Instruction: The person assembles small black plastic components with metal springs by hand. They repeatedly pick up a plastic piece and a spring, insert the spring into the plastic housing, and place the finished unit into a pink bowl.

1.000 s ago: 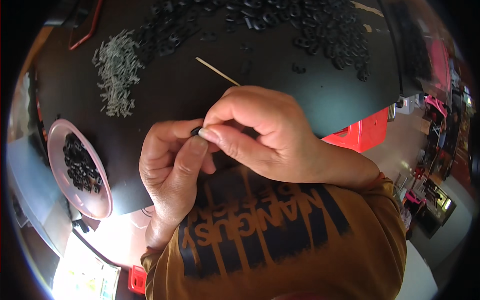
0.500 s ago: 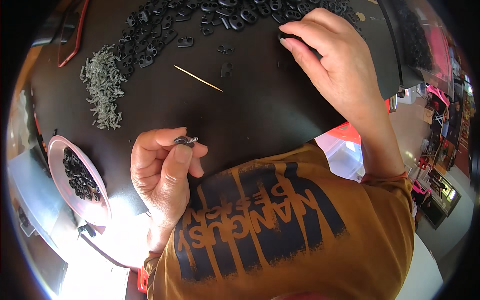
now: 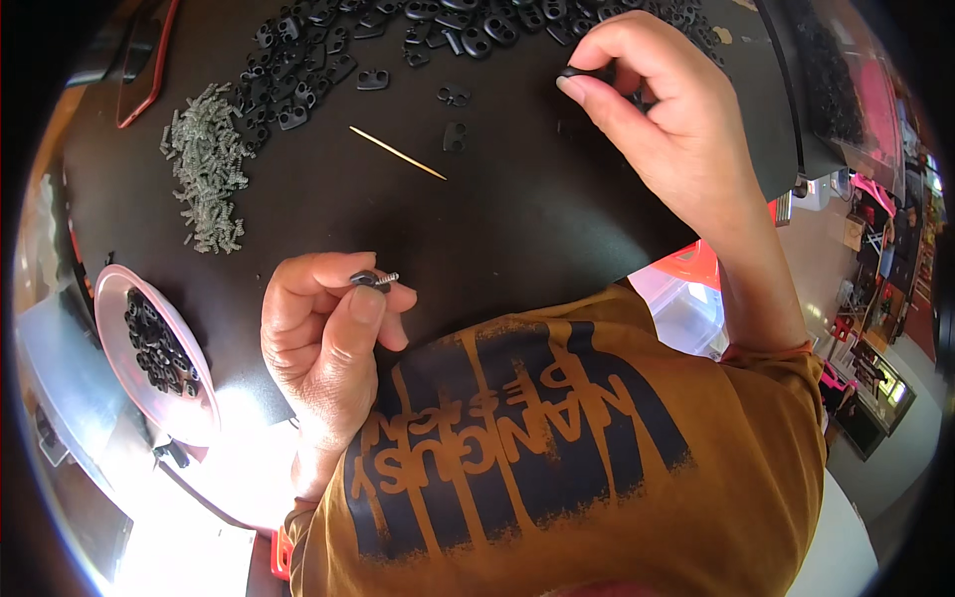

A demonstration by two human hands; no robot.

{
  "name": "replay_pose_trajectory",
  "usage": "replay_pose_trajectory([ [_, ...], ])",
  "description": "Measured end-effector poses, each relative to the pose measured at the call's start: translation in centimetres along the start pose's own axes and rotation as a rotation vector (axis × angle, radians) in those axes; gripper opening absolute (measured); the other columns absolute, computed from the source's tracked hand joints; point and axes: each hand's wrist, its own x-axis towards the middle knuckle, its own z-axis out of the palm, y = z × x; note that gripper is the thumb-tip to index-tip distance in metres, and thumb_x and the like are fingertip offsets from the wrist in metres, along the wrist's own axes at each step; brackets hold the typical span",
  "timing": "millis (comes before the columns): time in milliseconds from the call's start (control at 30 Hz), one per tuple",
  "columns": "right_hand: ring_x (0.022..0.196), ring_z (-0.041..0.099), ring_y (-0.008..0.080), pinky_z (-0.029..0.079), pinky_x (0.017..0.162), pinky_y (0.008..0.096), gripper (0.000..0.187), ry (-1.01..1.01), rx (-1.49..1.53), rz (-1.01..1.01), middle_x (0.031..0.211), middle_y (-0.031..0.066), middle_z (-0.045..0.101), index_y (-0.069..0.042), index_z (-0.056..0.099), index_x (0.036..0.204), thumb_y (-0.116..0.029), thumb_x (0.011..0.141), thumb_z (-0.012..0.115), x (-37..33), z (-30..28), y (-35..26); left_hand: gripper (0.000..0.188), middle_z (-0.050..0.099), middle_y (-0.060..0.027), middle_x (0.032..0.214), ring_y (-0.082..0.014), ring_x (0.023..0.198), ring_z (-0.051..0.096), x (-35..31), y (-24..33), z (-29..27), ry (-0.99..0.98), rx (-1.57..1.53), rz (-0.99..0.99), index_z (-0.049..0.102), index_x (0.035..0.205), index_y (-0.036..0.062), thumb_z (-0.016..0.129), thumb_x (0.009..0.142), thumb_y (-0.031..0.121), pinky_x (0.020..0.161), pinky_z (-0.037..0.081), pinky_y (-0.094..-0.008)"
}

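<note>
My left hand (image 3: 333, 333) pinches a small black cord lock piece (image 3: 368, 280) between thumb and forefinger, near the table's front edge. A metal spring (image 3: 389, 278) sticks out of that piece toward the right. Farther off to the right, my right hand (image 3: 662, 114) closes thumb and forefinger on a black plastic piece (image 3: 575, 73), mostly hidden by the fingers. Just beyond the right hand spreads a pile of black two-holed cord lock pieces (image 3: 477, 35). A heap of small springs (image 3: 207, 164) lies at the left.
A wooden toothpick (image 3: 398, 152) and a few loose black pieces (image 3: 455, 136) lie mid-table. At the left edge stands a pink bowl (image 3: 206, 398) with black parts inside. A red-edged object (image 3: 159, 70) is at the far left; a red stool (image 3: 696, 264) shows below the table edge.
My right hand has shifted slightly, its fingers curling more around the black piece. My left hand stays nearly still with its piece and spring.
</note>
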Motion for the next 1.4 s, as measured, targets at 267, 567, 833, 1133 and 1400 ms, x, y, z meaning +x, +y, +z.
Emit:
replay_pose_trajectory([
  [267,0.064,0.05,0.0111,0.04,0.057,0.0229,0.023,-0.039,1.098,0.405,0.079,0.0069,0.055,0.001,0.053,0.101,-0.015,0.084,0.052,-1.1,1.4,-4.3,0.021,0.061,-0.0081,0.075,-0.0051,0.057,0.049,0.7,1.2,0.7,-0.087,-0.097,-0.018,0.049,0.105,0.0015,0.052,0.084,0.005,0.055,0.041,-0.0175],
  [567,0.065,0.05,0.0111,0.042,0.06,0.0229,0.031,-0.134,1.204,0.538,0.081,0.0064,0.055,0.003,0.052,0.108,-0.016,0.083,0.05,-1.1,3.3,-6.7,0.022,0.057,-0.0102,0.068,-0.0091,0.049,0.044,1.1,2.7,1.7,-0.026,-0.056,0.016,0.049,0.102,-0.0004,0.052,0.083,0.009,0.05,0.037,-0.0184],
  [833,0.072,0.052,0.0135,0.043,0.065,0.0258,0.024,-0.224,1.207,0.435,0.089,0.0078,0.057,0.0,0.054,0.101,-0.007,0.078,0.055,-1.6,3.6,-6.2,0.02,0.057,-0.0106,0.068,-0.0087,0.049,0.045,1.1,2.2,1.4,-0.014,-0.099,0.031,0.05,0.1,-0.0014,0.053,0.083,0.009,0.046,0.036,-0.0169],
  [1133,0.073,0.054,0.0161,0.045,0.064,0.0277,0.016,-0.181,1.257,0.406,0.094,0.0121,0.056,-0.004,0.054,0.094,0.001,0.078,0.054,-2.0,4.0,-5.6,0.02,0.057,-0.0098,0.067,-0.0084,0.049,0.045,1.3,2.0,1.3,-0.002,-0.106,0.012,0.05,0.099,-0.0014,0.053,0.082,0.009,0.046,0.036,-0.0168],
  [1400,0.073,0.055,0.0153,0.045,0.063,0.0255,0.015,-0.267,1.289,0.3,0.091,0.0103,0.055,-0.004,0.052,0.093,-0.003,0.079,0.055,-2.0,4.5,-5.0,0.021,0.057,-0.009,0.067,-0.0077,0.049,0.045,1.4,2.0,1.8,0.017,-0.093,0.001,0.05,0.099,-0.001,0.053,0.081,0.009,0.046,0.036,-0.0166],
])
